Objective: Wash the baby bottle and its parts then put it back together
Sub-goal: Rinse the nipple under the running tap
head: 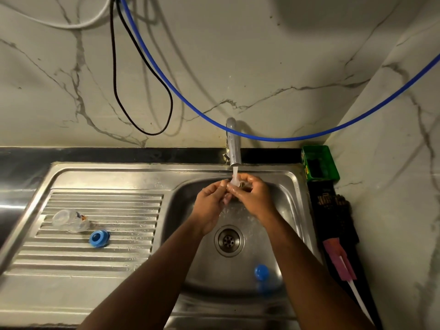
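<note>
Two hands are held together under the running tap (233, 148), above the sink basin (283, 208). One small clear part, apparently the teat (236, 182), is pinched between the curled fingers of the left hand (210, 201) and the right hand (252, 198). One clear bottle (70, 220) and one blue ring (98, 238) are laid on the draining board (133, 210). One blue cap (261, 272) is seen in the basin, near the drain (229, 240). One brush (342, 265) is laid to the right of the sink

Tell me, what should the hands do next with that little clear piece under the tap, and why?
Probably keep turning the clear piece under the running water: both the left hand and right hand pinch it in the stream, while the bottle and blue ring lie on the drainboard.
</note>
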`<state>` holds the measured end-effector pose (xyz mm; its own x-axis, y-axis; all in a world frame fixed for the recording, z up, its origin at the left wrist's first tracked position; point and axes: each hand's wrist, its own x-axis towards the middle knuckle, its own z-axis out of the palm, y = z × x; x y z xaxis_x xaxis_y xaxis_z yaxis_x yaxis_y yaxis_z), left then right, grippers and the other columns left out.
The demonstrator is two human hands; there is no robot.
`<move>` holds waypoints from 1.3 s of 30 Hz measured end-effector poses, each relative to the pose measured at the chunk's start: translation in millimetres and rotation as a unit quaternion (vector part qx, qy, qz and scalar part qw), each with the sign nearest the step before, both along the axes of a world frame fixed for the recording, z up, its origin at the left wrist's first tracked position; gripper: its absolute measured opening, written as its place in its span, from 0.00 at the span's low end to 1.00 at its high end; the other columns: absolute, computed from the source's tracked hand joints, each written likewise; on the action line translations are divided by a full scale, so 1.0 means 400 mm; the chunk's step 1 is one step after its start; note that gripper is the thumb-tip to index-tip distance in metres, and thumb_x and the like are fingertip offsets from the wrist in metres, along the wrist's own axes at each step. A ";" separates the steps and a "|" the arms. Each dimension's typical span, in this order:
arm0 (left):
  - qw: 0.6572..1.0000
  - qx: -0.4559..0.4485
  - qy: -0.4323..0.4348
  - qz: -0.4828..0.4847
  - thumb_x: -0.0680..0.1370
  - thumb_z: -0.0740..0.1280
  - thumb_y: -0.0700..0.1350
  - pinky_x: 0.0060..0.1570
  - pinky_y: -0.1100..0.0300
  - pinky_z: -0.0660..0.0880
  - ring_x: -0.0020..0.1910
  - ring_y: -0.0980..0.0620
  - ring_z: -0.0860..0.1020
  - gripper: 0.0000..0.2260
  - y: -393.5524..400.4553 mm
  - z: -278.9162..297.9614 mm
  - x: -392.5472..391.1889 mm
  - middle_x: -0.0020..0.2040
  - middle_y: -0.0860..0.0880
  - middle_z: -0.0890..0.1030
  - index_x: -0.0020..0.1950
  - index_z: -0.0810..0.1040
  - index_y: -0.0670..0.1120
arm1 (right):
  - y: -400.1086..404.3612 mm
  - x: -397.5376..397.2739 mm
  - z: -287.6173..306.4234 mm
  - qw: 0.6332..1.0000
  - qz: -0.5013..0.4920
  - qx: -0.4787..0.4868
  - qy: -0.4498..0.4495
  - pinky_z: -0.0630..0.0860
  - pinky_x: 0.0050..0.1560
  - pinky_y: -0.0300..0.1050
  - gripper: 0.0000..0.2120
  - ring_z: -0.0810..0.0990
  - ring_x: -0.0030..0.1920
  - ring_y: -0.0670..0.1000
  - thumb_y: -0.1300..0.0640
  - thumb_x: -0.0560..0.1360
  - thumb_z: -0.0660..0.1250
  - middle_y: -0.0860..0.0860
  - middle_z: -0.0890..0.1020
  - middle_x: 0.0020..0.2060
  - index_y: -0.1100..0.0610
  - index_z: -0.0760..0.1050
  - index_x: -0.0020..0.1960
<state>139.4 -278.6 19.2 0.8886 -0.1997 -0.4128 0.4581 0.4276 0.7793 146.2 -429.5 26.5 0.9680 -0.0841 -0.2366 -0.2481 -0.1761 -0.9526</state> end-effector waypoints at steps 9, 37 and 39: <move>1.000 -0.023 -0.012 0.011 0.85 0.64 0.37 0.56 0.58 0.82 0.52 0.48 0.84 0.13 -0.024 0.009 0.007 0.58 0.38 0.84 0.67 0.79 0.34 | 0.000 0.007 0.000 0.994 -0.020 -0.089 -0.055 0.82 0.48 0.41 0.10 0.83 0.48 0.45 0.51 0.81 0.70 0.47 0.84 0.49 0.54 0.83 0.59; 0.974 0.196 -0.099 0.051 0.84 0.67 0.40 0.57 0.46 0.83 0.52 0.43 0.86 0.08 -0.025 -0.002 0.006 0.50 0.42 0.88 0.57 0.86 0.41 | 0.041 0.012 0.004 0.988 0.011 -0.140 -0.066 0.76 0.40 0.33 0.12 0.83 0.41 0.41 0.49 0.84 0.64 0.47 0.85 0.41 0.54 0.83 0.54; 0.970 0.219 -0.101 0.038 0.85 0.66 0.42 0.54 0.45 0.83 0.46 0.45 0.85 0.09 -0.028 -0.001 0.003 0.47 0.40 0.87 0.55 0.86 0.41 | 0.035 0.013 0.010 0.983 -0.009 -0.166 -0.074 0.73 0.34 0.28 0.11 0.82 0.35 0.40 0.47 0.82 0.67 0.44 0.83 0.34 0.53 0.84 0.48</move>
